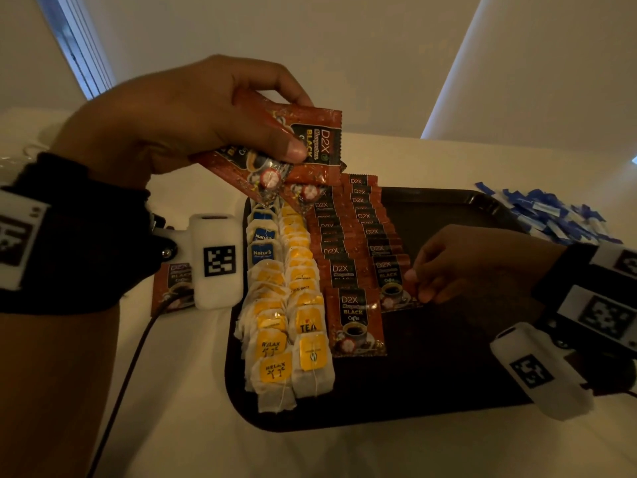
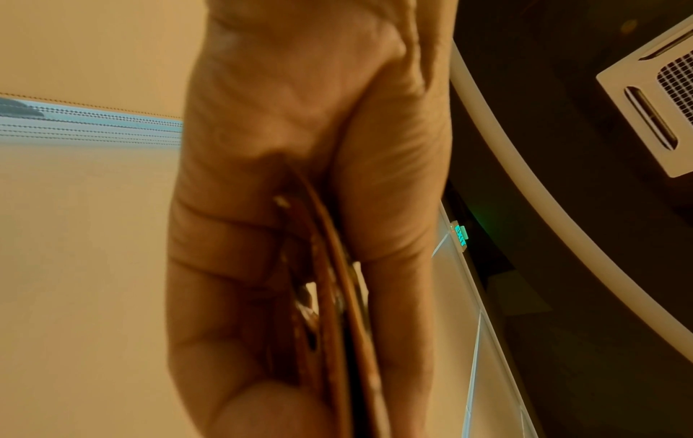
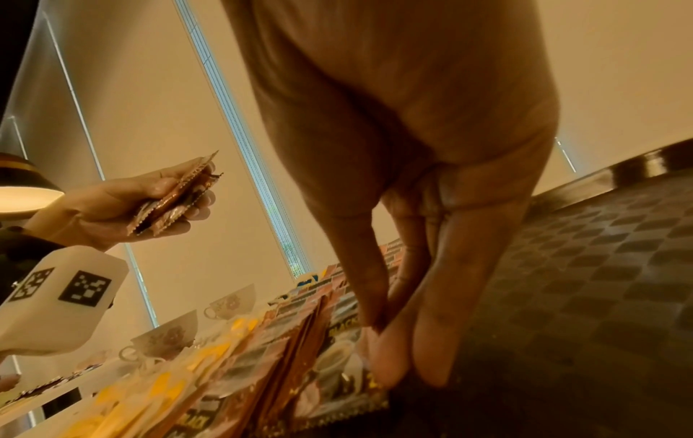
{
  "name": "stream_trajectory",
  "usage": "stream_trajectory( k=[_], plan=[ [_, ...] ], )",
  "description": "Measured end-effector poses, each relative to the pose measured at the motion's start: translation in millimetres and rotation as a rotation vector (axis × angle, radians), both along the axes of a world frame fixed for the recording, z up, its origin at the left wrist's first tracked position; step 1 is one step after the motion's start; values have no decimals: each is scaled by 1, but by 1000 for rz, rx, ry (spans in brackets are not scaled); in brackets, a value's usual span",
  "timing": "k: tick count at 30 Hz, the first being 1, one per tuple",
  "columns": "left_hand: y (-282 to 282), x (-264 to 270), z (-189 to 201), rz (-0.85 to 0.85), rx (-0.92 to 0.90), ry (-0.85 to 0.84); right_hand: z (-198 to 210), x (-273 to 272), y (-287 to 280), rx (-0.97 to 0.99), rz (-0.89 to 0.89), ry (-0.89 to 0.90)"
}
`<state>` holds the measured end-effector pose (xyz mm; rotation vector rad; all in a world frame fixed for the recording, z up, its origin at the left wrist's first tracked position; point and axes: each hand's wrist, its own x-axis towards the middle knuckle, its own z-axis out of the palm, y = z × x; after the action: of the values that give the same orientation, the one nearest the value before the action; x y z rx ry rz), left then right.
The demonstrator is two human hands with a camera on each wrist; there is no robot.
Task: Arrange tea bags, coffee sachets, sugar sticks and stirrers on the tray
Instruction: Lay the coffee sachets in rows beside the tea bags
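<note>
Nearest me, my left hand point(image 1: 179, 115) grips a fan of coffee sachets point(image 1: 293, 157) above the tray point(image 1: 448, 391). Right hand point(image 1: 458, 267) pinches the front sachet point(image 1: 393, 284) of the second row. They look light, slick, crinkly; I'd pinch edges.

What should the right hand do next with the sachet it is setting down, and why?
Probably let go and reach for another: the right hand pinches a sachet already lying at the near end of the second coffee row on the tray, while the left hand holds spare sachets.
</note>
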<state>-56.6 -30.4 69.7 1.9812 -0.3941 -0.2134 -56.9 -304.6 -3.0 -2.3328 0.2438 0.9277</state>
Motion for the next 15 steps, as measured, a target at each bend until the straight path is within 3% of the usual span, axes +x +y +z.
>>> stream_trajectory(
  k=[8, 11, 13, 15],
  plan=[
    [-5, -1, -1, -54, 12, 10, 3, 2, 4, -103, 66, -35],
    [-7, 0, -4, -97, 61, 27, 25, 3, 7, -166, 166, -372],
    [-9, 0, -7, -139, 98, 44, 49, -2, 17, 13, 119, -660],
    [-12, 0, -9, -185, 125, 55, 65, -9, 33, 197, 129, -825]
  ],
)
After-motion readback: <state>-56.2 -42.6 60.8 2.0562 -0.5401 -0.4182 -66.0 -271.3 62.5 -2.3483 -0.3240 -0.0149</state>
